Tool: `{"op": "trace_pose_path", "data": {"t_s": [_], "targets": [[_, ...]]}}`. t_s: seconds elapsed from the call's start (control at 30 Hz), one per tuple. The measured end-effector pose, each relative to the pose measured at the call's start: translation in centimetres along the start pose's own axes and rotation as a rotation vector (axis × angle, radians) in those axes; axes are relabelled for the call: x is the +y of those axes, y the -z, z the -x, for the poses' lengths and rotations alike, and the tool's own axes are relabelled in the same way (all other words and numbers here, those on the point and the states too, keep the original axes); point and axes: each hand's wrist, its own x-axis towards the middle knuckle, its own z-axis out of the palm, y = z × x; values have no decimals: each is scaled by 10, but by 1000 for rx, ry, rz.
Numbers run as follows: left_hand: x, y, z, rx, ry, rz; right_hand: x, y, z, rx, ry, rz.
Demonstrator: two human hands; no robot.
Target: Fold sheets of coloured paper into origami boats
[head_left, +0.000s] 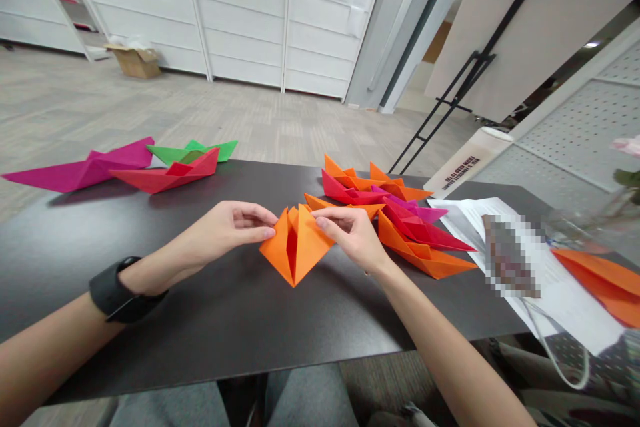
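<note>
An orange folded paper (pixel 313 243), diamond-shaped with a slit down its middle, is held above the dark table (pixel 200 340). My left hand (pixel 237 227) pinches its upper left edge between thumb and fingers. On the other side, my right hand (pixel 353 233) grips the upper right edge the same way. The paper's point faces down toward me. Just behind my right hand lies a cluster of paper boats, among them a red boat (pixel 345 191) and an orange boat (pixel 425 257). A black band (pixel 127 290) is around my left wrist.
At the table's far left stand a magenta paper boat (pixel 90 170), a red one (pixel 173 172) and a green one (pixel 225 150). To the right are white sheets (pixel 565 307), orange paper (pixel 600 280) and a white roll (pixel 470 160). A cardboard box (pixel 135 61) sits on the floor.
</note>
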Motion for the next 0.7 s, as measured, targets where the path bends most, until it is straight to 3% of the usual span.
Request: {"op": "trace_pose_path", "data": {"t_s": [0.13, 0.27, 0.47, 0.53, 0.63, 0.7], "targets": [[-6, 0, -2, 102, -20, 54, 3, -1, -3, 41, -37, -48], [-12, 3, -6, 211, -64, 123, 4, 3, -5, 173, 39, -13], [-8, 5, -4, 276, -93, 308, 6, 7, -7, 321, 118, -80], [-7, 6, -3, 276, -110, 320, 7, 6, -8, 298, 120, -149], [-7, 9, -3, 214, -119, 295, 7, 6, -8, 119, 56, -153], [-9, 11, -4, 199, -137, 286, 9, 7, -9, 65, 12, -123]]}}
